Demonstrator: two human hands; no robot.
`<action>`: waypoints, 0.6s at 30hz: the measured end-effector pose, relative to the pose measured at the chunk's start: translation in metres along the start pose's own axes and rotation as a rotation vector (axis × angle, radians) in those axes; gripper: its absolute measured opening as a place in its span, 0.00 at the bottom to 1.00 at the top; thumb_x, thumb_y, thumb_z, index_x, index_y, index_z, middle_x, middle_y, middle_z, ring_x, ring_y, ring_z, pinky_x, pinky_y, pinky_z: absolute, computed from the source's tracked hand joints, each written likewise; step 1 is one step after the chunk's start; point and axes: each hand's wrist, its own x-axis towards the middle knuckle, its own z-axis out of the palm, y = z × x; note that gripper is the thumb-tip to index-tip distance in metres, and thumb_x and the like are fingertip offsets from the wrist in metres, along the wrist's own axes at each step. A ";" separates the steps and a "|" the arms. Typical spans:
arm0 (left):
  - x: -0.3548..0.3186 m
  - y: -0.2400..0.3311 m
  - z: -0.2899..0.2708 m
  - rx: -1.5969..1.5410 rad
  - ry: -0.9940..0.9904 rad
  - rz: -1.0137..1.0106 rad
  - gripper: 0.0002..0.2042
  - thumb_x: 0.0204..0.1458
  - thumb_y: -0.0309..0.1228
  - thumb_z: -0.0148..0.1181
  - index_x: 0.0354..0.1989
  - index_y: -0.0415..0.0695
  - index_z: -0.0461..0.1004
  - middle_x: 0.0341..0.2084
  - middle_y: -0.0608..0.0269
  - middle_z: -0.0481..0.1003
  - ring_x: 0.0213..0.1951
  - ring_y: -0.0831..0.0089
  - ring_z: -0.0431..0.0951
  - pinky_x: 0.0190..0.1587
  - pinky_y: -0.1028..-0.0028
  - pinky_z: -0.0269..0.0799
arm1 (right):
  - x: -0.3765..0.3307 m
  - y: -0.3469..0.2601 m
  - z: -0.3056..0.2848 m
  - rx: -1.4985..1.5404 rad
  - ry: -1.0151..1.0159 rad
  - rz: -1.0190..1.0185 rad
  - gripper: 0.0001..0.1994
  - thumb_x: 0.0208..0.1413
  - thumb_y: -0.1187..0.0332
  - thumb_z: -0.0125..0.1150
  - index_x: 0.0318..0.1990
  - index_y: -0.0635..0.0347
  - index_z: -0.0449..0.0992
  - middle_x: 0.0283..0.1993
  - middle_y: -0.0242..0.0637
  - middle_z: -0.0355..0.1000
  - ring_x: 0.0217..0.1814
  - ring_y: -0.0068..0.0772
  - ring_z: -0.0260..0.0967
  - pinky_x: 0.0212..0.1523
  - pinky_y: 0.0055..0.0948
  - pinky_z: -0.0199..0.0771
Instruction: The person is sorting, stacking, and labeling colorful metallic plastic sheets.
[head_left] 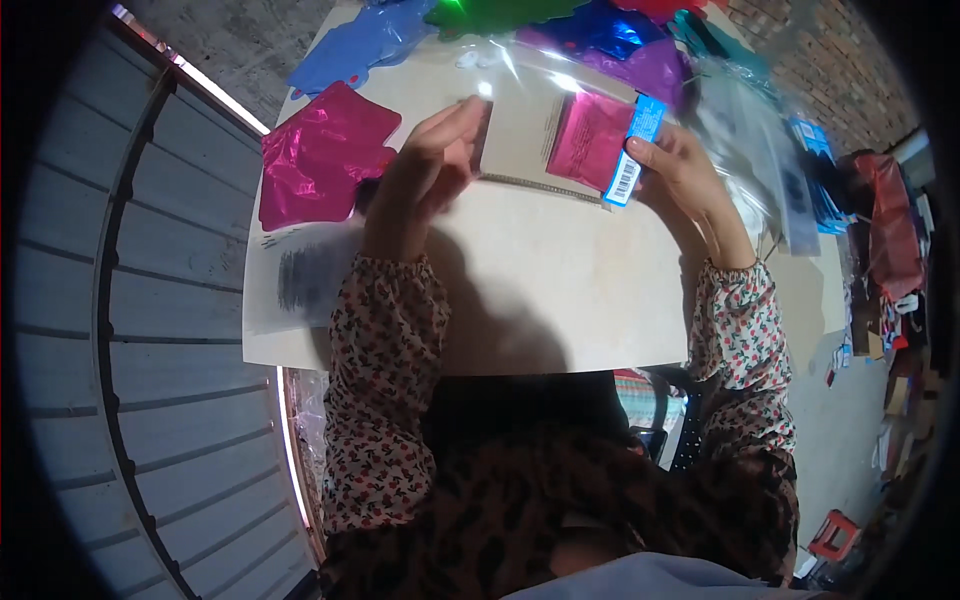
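The packet (585, 145), pink with a blue header strip (635, 150) at its right end, is above the far half of the worktop (570, 300), as I view it from my remote station. My right hand (690, 175) has a narrow grip on the strip, thumb over its face. My left hand (435, 150) is raised well to the left of the pink part, fingers bent; I cannot tell whether its grip closes on clear film or on nothing.

Outward from the packet, a pink foil sheet (325, 155) rests at the left edge, beyond a dark smudged patch (310, 275) toward the near left corner. Blue foil (360, 45), green foil (500, 12) and purple foil (640, 75) crowd the far edge. Clear bags (735, 130) lie toward the right edge, near blue cards (825, 190).

I judge a slip the chief hazard: the only hold I can confirm is at the strip, so a loosened thumb could let the packet twist or drop. A hard pull could crease or tear it. A low leftward sweep of my left hand could drag the foil sheet off the worktop.
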 end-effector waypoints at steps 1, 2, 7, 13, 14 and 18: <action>0.001 0.001 -0.004 0.043 0.025 0.035 0.16 0.58 0.37 0.46 0.43 0.33 0.67 0.33 0.58 0.72 0.37 0.75 0.73 0.39 0.78 0.69 | 0.000 0.000 -0.001 -0.026 0.019 0.006 0.11 0.53 0.62 0.59 0.36 0.61 0.72 0.28 0.29 0.71 0.25 0.18 0.65 0.27 0.18 0.65; 0.003 0.002 -0.009 0.085 0.051 0.070 0.15 0.58 0.35 0.45 0.43 0.33 0.66 0.36 0.56 0.72 0.39 0.73 0.73 0.41 0.77 0.70 | 0.000 -0.001 0.000 -0.025 0.017 0.005 0.11 0.53 0.62 0.59 0.36 0.61 0.72 0.28 0.29 0.71 0.25 0.18 0.65 0.27 0.18 0.65; 0.009 -0.003 -0.022 0.272 0.133 0.146 0.14 0.57 0.28 0.48 0.45 0.29 0.64 0.39 0.49 0.72 0.41 0.68 0.75 0.44 0.72 0.72 | 0.001 -0.005 0.006 -0.043 0.079 0.018 0.11 0.53 0.62 0.59 0.37 0.61 0.73 0.28 0.29 0.71 0.26 0.19 0.65 0.28 0.19 0.66; 0.011 -0.007 -0.020 0.262 0.239 0.154 0.12 0.55 0.25 0.49 0.43 0.29 0.64 0.38 0.48 0.72 0.39 0.67 0.76 0.44 0.70 0.73 | 0.001 -0.002 0.005 -0.048 0.088 0.009 0.11 0.53 0.62 0.59 0.36 0.61 0.73 0.28 0.29 0.71 0.27 0.19 0.66 0.29 0.19 0.66; 0.011 -0.008 -0.019 0.252 0.252 0.156 0.12 0.55 0.25 0.49 0.43 0.29 0.65 0.38 0.48 0.73 0.39 0.66 0.76 0.45 0.70 0.73 | 0.001 -0.002 0.005 -0.048 0.087 0.009 0.11 0.53 0.62 0.59 0.36 0.61 0.73 0.28 0.29 0.71 0.27 0.19 0.66 0.29 0.19 0.66; 0.008 -0.008 -0.017 0.198 0.252 0.151 0.11 0.55 0.25 0.50 0.42 0.29 0.65 0.38 0.48 0.73 0.40 0.66 0.76 0.46 0.69 0.73 | 0.000 -0.003 0.004 -0.052 0.063 0.022 0.11 0.54 0.62 0.59 0.37 0.61 0.73 0.28 0.29 0.71 0.27 0.19 0.66 0.28 0.19 0.66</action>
